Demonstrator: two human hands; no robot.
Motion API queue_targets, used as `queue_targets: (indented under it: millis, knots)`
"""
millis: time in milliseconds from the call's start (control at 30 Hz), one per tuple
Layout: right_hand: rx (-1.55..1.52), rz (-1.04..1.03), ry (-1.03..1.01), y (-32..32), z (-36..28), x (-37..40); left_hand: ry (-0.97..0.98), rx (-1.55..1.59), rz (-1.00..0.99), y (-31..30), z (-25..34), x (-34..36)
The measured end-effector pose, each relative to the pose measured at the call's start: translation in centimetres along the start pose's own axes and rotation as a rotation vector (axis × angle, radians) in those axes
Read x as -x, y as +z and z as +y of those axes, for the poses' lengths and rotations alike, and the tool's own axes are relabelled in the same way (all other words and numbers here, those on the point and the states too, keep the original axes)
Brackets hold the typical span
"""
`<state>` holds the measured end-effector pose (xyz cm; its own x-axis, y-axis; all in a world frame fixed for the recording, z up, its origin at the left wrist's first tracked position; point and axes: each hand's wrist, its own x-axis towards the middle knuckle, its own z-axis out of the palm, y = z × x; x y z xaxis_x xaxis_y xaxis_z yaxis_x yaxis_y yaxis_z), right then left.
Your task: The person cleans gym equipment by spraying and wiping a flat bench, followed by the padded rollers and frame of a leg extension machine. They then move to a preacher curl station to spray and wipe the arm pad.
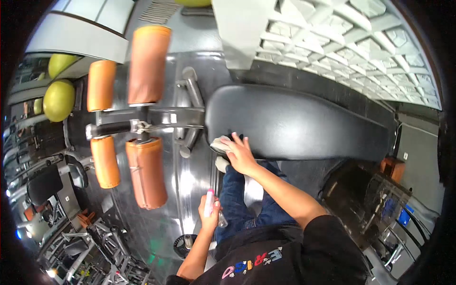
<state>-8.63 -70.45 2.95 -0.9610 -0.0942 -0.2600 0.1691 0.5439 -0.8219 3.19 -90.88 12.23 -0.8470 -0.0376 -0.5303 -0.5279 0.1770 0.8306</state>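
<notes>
My right hand (241, 156) presses a pale cloth (221, 144) against the near left corner of a black padded bench (294, 121). Its fingers are partly spread over the cloth. Lower and to the left, my left hand (209, 216) is closed around a spray bottle (209, 202) with a pink and white top and a clear body. That bottle is held away from the bench, beside my leg.
Orange and brown foam rollers (149, 66) stand on a metal frame left of the bench. A weight plate (185, 245) lies near my left forearm. Yellow exercise balls (59, 100) and gym machines (107, 247) fill the left side. A white lattice panel (346, 42) rises behind the bench.
</notes>
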Motion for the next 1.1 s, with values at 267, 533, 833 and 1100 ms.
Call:
queue_targets:
  millis: [267,533,833,1100]
  knots:
    - [-0.775,0.174,0.304,-8.5,-13.4,1.6,0.173,-0.052,0.014,-8.6,5.1,3.2]
    - [-1.219,-0.149,0.257,-9.8,-22.8,5.0,0.195,0.115,-0.056,-10.8,9.3,5.0]
    - [-0.807,-0.486,0.492,1.1,-20.5,7.9,0.242,0.092,0.131,-13.2,7.4,5.7]
    - [-0.877,-0.419,0.438,-5.0,-22.6,4.1,0.065,0.13,0.244,-14.7,9.5,4.4]
